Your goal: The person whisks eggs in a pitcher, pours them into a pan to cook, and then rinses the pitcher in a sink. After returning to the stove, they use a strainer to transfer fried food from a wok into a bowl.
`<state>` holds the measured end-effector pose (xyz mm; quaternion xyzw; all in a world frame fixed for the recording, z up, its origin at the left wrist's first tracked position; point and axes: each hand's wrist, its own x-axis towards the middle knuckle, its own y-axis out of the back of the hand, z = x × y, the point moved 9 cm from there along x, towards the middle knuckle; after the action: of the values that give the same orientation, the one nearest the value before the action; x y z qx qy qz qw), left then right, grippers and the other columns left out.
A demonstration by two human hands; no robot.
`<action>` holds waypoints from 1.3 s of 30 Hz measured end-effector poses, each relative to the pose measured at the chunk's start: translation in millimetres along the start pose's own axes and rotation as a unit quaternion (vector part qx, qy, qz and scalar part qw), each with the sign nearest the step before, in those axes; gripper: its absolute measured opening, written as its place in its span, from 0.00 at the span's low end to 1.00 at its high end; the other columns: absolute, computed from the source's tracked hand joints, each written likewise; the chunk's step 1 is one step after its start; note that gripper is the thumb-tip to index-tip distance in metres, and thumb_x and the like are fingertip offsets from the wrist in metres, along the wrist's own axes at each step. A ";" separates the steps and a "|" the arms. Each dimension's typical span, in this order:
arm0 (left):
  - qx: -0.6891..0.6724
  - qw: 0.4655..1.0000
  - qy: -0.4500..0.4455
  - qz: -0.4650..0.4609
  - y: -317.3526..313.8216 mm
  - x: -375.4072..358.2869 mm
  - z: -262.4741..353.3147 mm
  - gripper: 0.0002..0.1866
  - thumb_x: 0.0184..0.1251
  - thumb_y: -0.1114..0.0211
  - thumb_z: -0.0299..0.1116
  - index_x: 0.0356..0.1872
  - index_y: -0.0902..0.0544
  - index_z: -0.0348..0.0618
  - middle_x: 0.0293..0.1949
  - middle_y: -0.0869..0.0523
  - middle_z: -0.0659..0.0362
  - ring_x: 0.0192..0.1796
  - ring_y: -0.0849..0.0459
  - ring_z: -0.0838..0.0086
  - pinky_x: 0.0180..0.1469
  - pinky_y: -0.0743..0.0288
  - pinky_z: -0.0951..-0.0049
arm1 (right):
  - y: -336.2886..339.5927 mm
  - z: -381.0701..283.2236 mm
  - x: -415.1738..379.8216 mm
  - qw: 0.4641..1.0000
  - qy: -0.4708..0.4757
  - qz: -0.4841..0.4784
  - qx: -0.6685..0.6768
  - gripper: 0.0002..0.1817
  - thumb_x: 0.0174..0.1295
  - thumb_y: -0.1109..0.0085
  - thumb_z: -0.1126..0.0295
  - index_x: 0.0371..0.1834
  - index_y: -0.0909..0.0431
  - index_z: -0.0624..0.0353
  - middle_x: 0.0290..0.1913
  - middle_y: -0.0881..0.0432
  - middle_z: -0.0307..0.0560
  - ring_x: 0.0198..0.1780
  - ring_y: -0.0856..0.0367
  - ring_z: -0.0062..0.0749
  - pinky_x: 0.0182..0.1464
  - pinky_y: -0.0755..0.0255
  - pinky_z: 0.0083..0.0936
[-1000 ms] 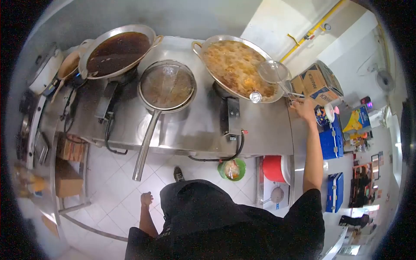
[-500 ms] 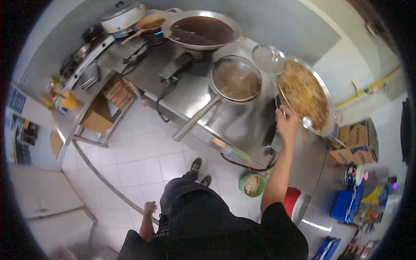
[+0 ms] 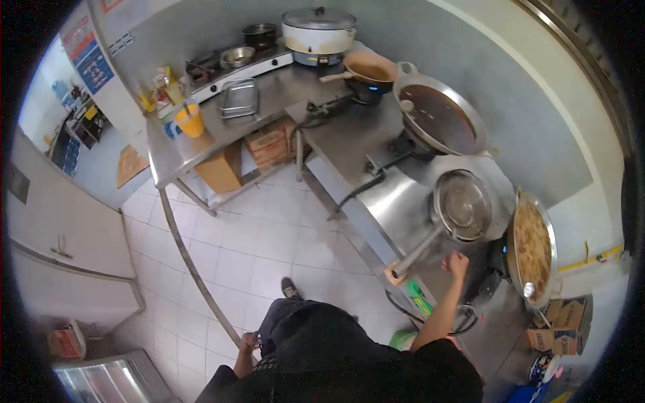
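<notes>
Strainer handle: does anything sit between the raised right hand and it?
Nothing visible does. The right hand hangs just right of the long strainer handle, which sticks out from the pot over the steel counter; only open air separates them.

Right hand [image 3: 457, 262] is hovering raised over the steel table [image 3: 376, 201], fingers loosely curled, just beside the long handle of a strainer pan [image 3: 462, 205]. Left hand [image 3: 248, 340] is hanging low by the hip above the tiled floor [image 3: 235, 242]. A wok of fried food [image 3: 532, 246] is sitting right of the pan; a wok of dark liquid [image 3: 438, 119] is sitting beyond it.
</notes>
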<state>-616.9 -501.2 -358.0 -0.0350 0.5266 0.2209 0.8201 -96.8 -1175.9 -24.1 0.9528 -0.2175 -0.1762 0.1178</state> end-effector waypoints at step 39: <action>-0.175 0.798 -0.388 0.427 326.5 82.9 828.9 0.17 0.66 0.43 0.41 0.41 0.24 0.33 0.35 0.18 0.50 0.40 0.19 0.65 0.43 0.26 0.68 | -1091.3 -402.9 -343.4 0.730 0.384 -0.536 0.178 0.12 0.61 0.41 0.67 0.24 0.24 0.63 0.20 0.25 0.41 0.21 0.28 0.17 0.25 0.34 0.16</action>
<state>-15.2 60.1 -6.6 0.1388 0.0782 0.6321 0.7583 176.5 -2.0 111.8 0.9011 0.3656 0.2132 -0.0944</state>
